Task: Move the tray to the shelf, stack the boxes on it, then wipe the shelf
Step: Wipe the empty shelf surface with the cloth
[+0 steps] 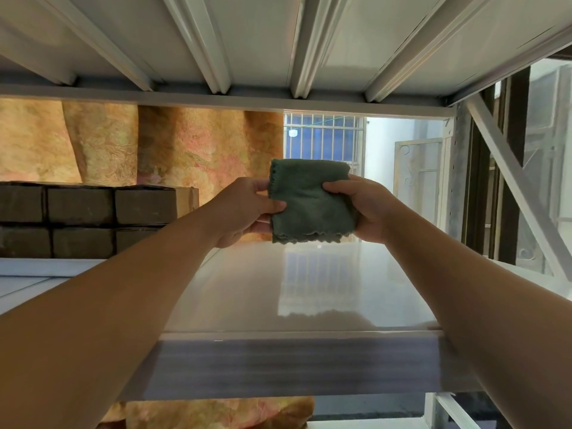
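White metal shelf (309, 289), glossy and bare across its middle and right, reflecting the barred window (322, 137) beyond; free of clutter here, so presumably the stretch meant for wiping. Ribbed underside of the upper shelf (278, 41) close overhead, leaving a low slot to work within. At far left, dark brown boxes (80, 218) stacked in two tiers, packed tightly side by side and pushed out of the wiping zone; apparently resting on a pale tray (34, 267), though its edges hard to tell from the shelf itself. Stacking seemingly done, wiping not yet begun. Above the far middle of the shelf, a folded green cloth (309, 202), held upright and clear of the surface, not touching it. Left hand (247, 209) pinching its left edge with fingertips, right hand (362, 209) clamped around its right edge; both closed on the cloth, one at each side, likely squaring the fold into a compact pad before pressing it down.
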{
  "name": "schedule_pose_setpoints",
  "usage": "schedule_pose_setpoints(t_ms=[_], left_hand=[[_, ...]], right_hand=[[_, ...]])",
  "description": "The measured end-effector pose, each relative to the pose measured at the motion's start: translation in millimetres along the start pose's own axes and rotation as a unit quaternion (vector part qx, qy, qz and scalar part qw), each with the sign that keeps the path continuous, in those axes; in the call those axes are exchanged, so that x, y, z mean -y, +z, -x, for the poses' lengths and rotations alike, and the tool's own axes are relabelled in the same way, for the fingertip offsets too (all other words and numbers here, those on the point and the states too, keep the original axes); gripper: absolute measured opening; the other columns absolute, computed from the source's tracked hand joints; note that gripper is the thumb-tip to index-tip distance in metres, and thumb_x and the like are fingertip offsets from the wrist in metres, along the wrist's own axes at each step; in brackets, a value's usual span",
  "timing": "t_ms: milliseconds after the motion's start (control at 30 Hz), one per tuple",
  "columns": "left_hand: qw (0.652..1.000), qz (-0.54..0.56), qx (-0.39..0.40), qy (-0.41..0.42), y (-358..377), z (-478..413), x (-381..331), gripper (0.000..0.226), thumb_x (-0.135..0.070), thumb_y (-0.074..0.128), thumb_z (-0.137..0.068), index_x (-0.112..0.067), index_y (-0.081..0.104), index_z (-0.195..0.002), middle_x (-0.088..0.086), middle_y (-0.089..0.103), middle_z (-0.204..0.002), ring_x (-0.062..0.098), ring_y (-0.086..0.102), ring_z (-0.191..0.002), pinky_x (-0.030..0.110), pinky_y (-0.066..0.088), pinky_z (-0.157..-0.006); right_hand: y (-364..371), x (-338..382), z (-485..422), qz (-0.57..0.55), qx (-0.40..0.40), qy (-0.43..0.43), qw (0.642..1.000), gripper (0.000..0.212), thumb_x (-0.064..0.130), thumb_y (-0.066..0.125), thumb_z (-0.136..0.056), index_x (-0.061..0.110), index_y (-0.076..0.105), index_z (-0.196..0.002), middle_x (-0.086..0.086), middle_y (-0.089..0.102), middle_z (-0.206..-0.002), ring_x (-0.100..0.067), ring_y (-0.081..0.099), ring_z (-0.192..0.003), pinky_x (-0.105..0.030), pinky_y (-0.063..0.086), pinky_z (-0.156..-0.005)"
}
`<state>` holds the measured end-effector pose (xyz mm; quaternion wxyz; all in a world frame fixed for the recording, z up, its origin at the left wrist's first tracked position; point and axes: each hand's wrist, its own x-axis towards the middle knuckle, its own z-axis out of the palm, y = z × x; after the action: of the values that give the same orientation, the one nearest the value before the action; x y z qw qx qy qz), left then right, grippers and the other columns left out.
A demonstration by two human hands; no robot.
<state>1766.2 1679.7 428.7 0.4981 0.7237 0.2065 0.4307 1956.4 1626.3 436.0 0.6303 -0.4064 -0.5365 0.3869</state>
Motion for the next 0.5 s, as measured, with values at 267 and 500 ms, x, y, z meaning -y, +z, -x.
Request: schedule_pose_setpoints(t_ms=[267,500], left_hand=[[0.995,0.086,-0.001,0.051,-5.5,7.4,-13.1,0.032,0.007,0.048,-0.091,-0.014,0.072,-0.084,0.01,0.069,-0.088,0.013,0.072,-0.064,0.026,0.06,-0.055],[0.99,0.131,0.015,0.057,-10.1,9.0,-16.0,0.042,0.012,0.045,-0.09,-0.012,0.075,-0.074,0.008,0.074,-0.077,0.018,0.072,-0.067,0.024,0.06,-0.055]], right_hand=[[-6.9,8.9,0.4,-0.077,0.262,-0.051,0.961,0.016,0.008,0.066,-0.076,0.008,0.058,-0.09,-0.017,0.052,-0.103,-0.031,0.054,-0.096,-0.039,0.054,-0.076],[-2.2,9.8,9.2,-0.103,0.234,-0.013,0.967,0.021,-0.003,0.036,-0.089,0.009,0.049,-0.077,-0.018,0.053,-0.108,-0.032,0.058,-0.09,-0.033,0.059,-0.064]])
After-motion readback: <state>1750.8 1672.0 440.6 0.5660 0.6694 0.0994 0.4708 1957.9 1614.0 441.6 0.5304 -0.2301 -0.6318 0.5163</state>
